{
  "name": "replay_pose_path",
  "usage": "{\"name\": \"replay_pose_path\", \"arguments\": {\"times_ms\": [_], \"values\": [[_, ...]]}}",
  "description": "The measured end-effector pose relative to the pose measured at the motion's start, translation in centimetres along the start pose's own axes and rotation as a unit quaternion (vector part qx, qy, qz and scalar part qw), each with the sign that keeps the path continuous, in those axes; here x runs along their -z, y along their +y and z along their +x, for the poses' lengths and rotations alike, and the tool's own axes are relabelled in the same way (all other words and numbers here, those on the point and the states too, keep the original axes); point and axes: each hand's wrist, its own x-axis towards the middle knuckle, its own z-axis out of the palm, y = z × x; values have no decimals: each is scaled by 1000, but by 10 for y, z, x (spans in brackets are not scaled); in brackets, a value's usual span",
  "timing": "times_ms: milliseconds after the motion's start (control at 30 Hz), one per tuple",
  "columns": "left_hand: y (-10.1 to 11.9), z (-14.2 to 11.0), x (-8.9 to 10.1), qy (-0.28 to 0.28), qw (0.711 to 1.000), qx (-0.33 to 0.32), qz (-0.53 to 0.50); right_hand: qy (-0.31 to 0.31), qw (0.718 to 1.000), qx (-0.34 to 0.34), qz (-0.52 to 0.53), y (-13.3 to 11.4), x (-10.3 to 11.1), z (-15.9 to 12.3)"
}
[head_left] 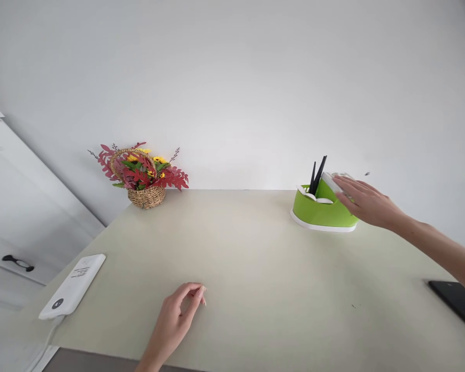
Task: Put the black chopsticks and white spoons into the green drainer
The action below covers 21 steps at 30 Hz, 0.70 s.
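My right hand (pixel 366 203) reaches to the back right of the table. Its fingers stretch out over the raised white top (pixel 329 181) of a green utensil holder (pixel 313 212) with a white base. Whether the fingers press on that top or only hover against it, I cannot tell. Two black chopsticks (pixel 318 175) stand in the holder, and white spoon-like pieces (pixel 324 200) show at its rim. Near the front of the table, my left hand (pixel 174 315) is closed, thumb and fingertips together, with no object visible in it.
A woven basket (pixel 147 198) of artificial red leaves and yellow flowers stands at the back left. A white power bank (pixel 73 287) with a cable (pixel 48 338) lies at the left edge. A dark flat device (pixel 455 305) rests at the right. White cabinet (pixel 31 206) beyond the left edge.
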Motion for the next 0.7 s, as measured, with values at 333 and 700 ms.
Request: {"name": "replay_pose_path", "arguments": {"times_ms": [333,700], "values": [[0,-1,1,2,1000,-12,3,144,989,6,15,-52,-19,-64],[-4,-3,2,-1,999,-47,19,-66,983,-90,146,-136,-96,-186]]}}
